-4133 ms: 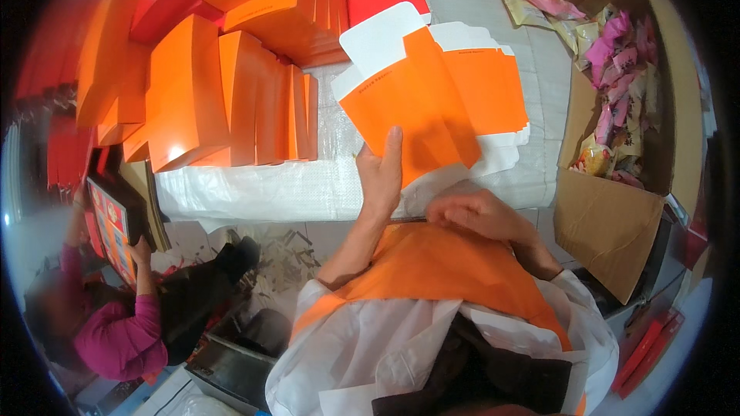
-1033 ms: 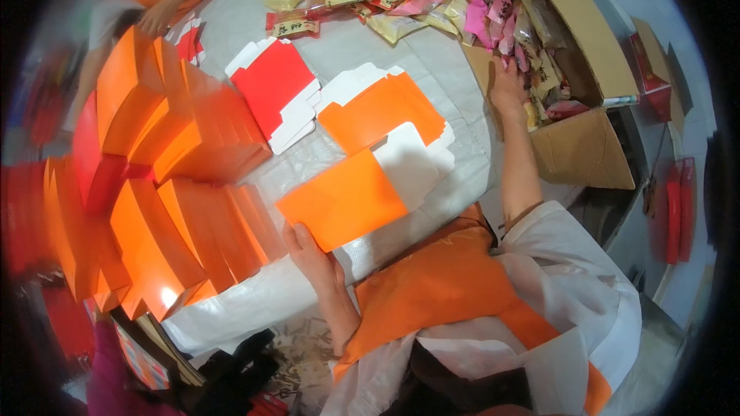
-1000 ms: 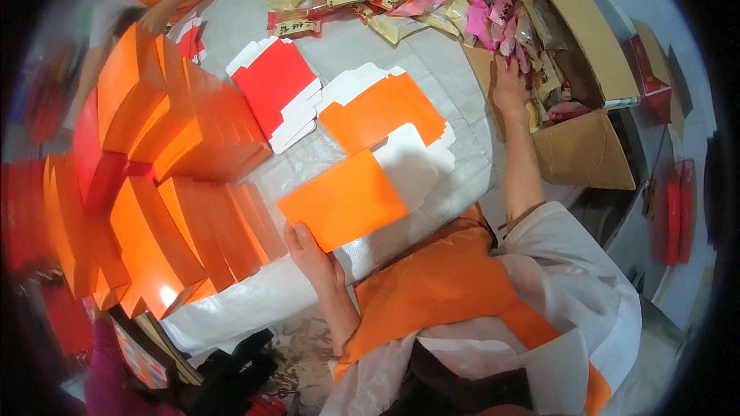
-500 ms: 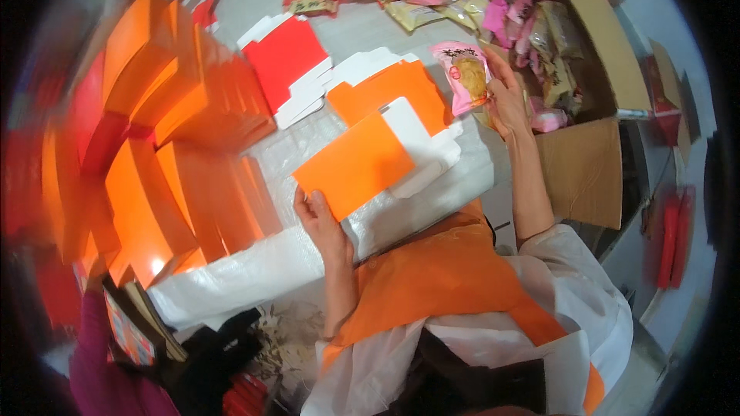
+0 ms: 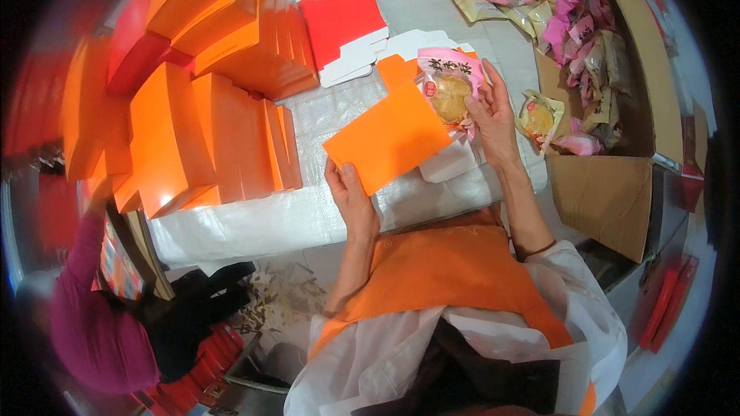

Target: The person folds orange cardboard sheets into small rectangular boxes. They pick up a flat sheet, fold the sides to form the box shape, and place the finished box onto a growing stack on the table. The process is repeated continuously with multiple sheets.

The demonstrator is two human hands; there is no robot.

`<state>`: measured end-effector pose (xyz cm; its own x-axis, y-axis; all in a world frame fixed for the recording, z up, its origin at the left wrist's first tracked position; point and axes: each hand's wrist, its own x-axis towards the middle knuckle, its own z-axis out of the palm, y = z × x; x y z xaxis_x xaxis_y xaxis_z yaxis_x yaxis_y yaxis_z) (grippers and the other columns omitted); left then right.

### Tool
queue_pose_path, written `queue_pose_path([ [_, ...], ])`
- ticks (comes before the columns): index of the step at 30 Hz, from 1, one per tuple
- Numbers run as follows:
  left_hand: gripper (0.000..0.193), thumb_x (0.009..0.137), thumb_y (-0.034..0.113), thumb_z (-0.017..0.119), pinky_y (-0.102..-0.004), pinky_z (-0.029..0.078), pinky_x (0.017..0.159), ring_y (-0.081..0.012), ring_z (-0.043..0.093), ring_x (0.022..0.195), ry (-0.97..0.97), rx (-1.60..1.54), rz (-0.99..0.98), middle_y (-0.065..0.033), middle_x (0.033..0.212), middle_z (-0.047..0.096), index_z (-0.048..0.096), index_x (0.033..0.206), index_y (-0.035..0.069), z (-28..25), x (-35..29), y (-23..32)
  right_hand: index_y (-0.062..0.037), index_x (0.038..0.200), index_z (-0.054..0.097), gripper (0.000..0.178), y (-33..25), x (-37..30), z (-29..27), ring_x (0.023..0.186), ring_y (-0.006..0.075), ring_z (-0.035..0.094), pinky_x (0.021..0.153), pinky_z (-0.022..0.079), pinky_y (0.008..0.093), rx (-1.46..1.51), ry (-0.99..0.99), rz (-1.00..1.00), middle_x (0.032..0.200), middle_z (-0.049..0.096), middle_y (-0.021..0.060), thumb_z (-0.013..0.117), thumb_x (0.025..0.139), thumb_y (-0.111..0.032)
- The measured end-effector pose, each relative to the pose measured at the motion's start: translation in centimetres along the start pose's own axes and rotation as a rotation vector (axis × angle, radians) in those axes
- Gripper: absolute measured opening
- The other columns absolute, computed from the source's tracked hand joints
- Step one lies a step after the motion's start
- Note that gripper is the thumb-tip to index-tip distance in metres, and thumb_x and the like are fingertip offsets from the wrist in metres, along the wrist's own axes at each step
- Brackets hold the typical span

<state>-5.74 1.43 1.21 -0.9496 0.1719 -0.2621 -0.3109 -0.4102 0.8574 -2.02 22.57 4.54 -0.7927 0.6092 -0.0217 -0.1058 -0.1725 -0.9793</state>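
Observation:
My left hand (image 5: 353,196) grips an orange paper box (image 5: 391,139) by its lower left corner, thumb on the top face. In my right hand (image 5: 495,115) is a round pastry in a clear and pink wrapper (image 5: 447,91), held by its right edge. The pastry packet is at the right end of the box, and its lower left part overlaps or sits close against that end; I cannot tell whether any of it is inside. Flat orange cartons (image 5: 397,69) with white flaps lie partly hidden underneath.
Stacks of orange boxes (image 5: 235,139) fill the table's left side. Red flat cartons (image 5: 343,21) lie behind my hands. On the right, a cardboard box (image 5: 601,192) holds several wrapped pastries, with one yellow packet (image 5: 539,117) beside it. A person in a purple sleeve (image 5: 100,300) is at the left.
My right hand has brought the pastry packet leftward and down to the orange box's right end. My left hand keeps its hold on the box. The whole view has shifted.

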Motion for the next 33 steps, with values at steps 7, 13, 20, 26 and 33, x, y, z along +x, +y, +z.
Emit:
queue_pose_path([
  [7,0.044,0.092,0.024,0.045,-0.0295,0.034,0.093,-0.015,0.04,0.109,-0.035,0.063,-0.01,-0.0088,0.12,0.039,0.028,0.125,0.001,-0.2,-0.1,-0.1,-0.0036,0.12,0.041,0.04,-1.1,0.7,-0.6,0.078,0.0081,0.055,0.059,0.045,0.0177,0.025,0.062,0.09,0.098,0.054,0.0081,0.055,0.082,-0.002],
  [13,0.043,0.092,0.023,0.044,-0.03,0.034,0.093,-0.0157,0.041,0.109,-0.034,0.111,0.017,-0.0093,0.121,0.04,0.028,0.126,0.001,-0.1,-0.3,-0.7,-0.0027,0.108,0.042,0.031,1.1,0.4,-0.3,0.079,0.0094,0.053,0.065,0.045,0.0203,-0.02,0.078,-0.045,0.093,0.051,0.0059,0.058,0.081,-0.004],
  [20,0.042,0.091,0.026,0.044,-0.0302,0.036,0.092,-0.0158,0.044,0.107,-0.112,0.226,-0.011,-0.0092,0.117,0.044,0.033,0.123,0.001,-1.3,-0.2,0.5,-0.0052,0.12,0.037,0.044,-1.9,0.3,-1.7,0.098,0.0139,0.051,0.081,0.044,0.0248,0.008,-0.13,0.163,0.114,0.049,0.0112,0.057,0.08,-0.003],
  [26,0.044,0.091,0.02,0.046,-0.0298,0.034,0.094,-0.0156,0.042,0.109,-0.157,0.202,-0.015,-0.0103,0.12,0.043,0.031,0.125,-0.001,-1.8,-0.1,0.7,-0.0022,0.129,0.033,0.057,-1.4,-0.5,-2.7,0.107,0.0163,0.048,0.086,0.044,0.0262,0.055,-0.13,0.062,0.124,0.042,0.0106,0.058,0.078,-0.002],
  [33,0.043,0.091,0.018,0.046,-0.0297,0.033,0.094,-0.0157,0.042,0.11,-0.121,0.269,0.04,-0.0101,0.122,0.042,0.03,0.126,-0.001,-0.5,-0.5,-0.9,-0.0029,0.125,0.038,0.046,0.4,-1.8,-0.2,0.094,0.0115,0.053,0.078,0.047,0.0237,-0.045,0.109,-0.039,0.117,0.048,0.0079,0.054,0.083,-0.004],
])
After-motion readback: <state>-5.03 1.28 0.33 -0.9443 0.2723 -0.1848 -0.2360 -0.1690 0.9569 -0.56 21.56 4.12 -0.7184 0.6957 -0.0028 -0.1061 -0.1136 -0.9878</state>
